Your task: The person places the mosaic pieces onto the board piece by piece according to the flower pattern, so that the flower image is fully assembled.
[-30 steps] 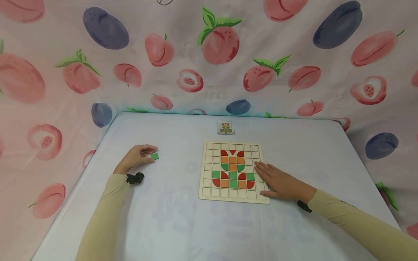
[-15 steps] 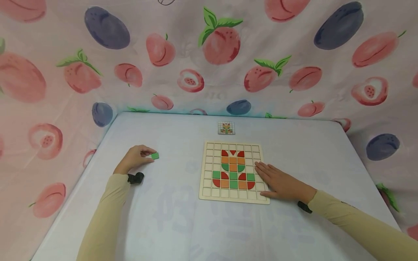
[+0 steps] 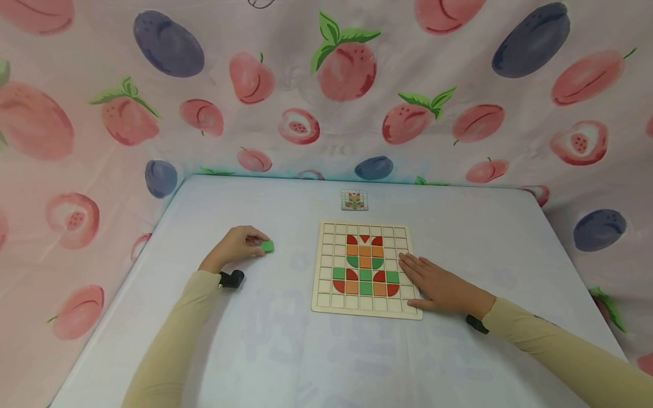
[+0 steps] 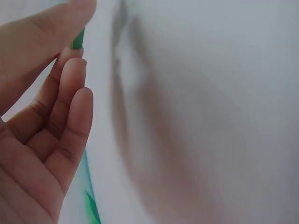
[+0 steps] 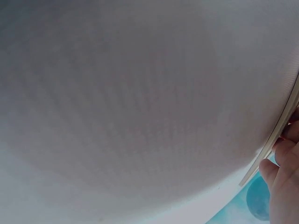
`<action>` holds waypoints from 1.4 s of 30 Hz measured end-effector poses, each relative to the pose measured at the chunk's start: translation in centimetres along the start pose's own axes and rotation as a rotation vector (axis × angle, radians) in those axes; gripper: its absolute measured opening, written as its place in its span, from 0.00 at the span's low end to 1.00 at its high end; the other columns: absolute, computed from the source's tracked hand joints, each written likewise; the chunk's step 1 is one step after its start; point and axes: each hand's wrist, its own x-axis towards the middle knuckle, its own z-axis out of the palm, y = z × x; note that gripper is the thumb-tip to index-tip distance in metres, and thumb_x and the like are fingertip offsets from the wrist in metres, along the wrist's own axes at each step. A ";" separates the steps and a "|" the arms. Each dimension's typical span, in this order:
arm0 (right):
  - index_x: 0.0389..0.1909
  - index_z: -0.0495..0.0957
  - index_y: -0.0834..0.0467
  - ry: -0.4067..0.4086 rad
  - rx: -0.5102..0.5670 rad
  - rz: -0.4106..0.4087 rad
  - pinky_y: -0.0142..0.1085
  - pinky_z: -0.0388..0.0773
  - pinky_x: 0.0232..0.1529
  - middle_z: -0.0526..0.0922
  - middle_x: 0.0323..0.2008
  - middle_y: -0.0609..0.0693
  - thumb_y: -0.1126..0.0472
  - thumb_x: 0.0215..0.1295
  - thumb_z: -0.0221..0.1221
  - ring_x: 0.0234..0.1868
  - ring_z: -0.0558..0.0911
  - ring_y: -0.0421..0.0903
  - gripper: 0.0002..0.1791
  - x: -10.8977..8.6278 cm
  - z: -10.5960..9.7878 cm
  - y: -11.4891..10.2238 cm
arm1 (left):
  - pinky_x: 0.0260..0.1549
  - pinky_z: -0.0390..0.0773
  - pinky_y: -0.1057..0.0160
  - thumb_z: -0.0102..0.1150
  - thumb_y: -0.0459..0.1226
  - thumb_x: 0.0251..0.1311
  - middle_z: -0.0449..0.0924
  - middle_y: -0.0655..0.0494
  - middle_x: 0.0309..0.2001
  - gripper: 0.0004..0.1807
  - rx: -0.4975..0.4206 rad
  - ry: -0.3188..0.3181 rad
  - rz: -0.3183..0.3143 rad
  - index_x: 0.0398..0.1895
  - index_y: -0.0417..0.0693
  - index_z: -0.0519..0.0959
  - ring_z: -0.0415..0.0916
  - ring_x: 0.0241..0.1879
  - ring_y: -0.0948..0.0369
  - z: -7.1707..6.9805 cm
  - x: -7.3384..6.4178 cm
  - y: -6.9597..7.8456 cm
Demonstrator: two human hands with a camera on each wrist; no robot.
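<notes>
My left hand (image 3: 237, 247) pinches a small green square tile (image 3: 267, 246) between thumb and fingertips, left of the wooden grid board (image 3: 326, 303). In the left wrist view only an edge of the green tile (image 4: 78, 41) shows beyond the thumb. Red, orange and green pieces (image 3: 365, 262) form a flower-like pattern in the middle of the board. With fingers straight, my right hand (image 3: 441, 286) rests on the board's right edge. The right wrist view catches part of the right hand (image 5: 287, 172) at the board's rim (image 5: 271, 140).
A small pattern card (image 3: 354, 200) showing a similar flower on a grid lies behind the board. White cloth (image 3: 285, 362) covers the table. A fruit-printed curtain (image 3: 214, 153) stands along the back and sides.
My left hand has moved right, toward the board, carrying the green tile. My right hand stays on the board's edge, and the pieces on the board look the same.
</notes>
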 end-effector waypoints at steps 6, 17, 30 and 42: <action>0.71 0.52 0.65 0.014 0.001 -0.009 0.51 0.57 0.69 0.52 0.73 0.59 0.32 0.62 0.49 0.73 0.54 0.56 0.49 0.0 0.1 0.1 | 0.47 0.77 0.56 0.69 0.34 0.49 0.82 0.49 0.42 0.16 -0.056 -0.053 0.076 0.43 0.43 0.83 0.77 0.42 0.57 2.2 0.8 3.8; 0.72 0.52 0.63 0.026 0.018 0.001 0.27 0.24 0.71 0.51 0.73 0.57 0.31 0.62 0.46 0.73 0.53 0.54 0.49 0.0 0.7 0.4 | 0.35 0.76 0.70 0.71 0.34 0.46 0.82 0.53 0.34 0.16 -0.175 -0.141 0.072 0.41 0.43 0.84 0.73 0.32 0.66 7.7 1.6 9.1; 0.73 0.49 0.60 -0.032 0.019 0.034 0.28 0.24 0.70 0.48 0.74 0.54 0.29 0.62 0.44 0.74 0.50 0.52 0.50 0.1 0.6 0.5 | 0.31 0.75 0.74 0.73 0.31 0.42 0.84 0.50 0.34 0.15 -0.231 -0.267 0.081 0.37 0.41 0.85 0.73 0.29 0.69 12.0 1.4 13.4; 0.71 0.52 0.62 0.024 0.002 0.013 0.43 0.52 0.72 0.52 0.73 0.56 0.30 0.62 0.46 0.73 0.54 0.53 0.49 0.1 0.5 0.3 | 0.28 0.72 0.75 0.74 0.30 0.41 0.82 0.59 0.29 0.12 -0.171 -0.254 0.063 0.33 0.44 0.86 0.69 0.26 0.69 14.4 0.8 15.5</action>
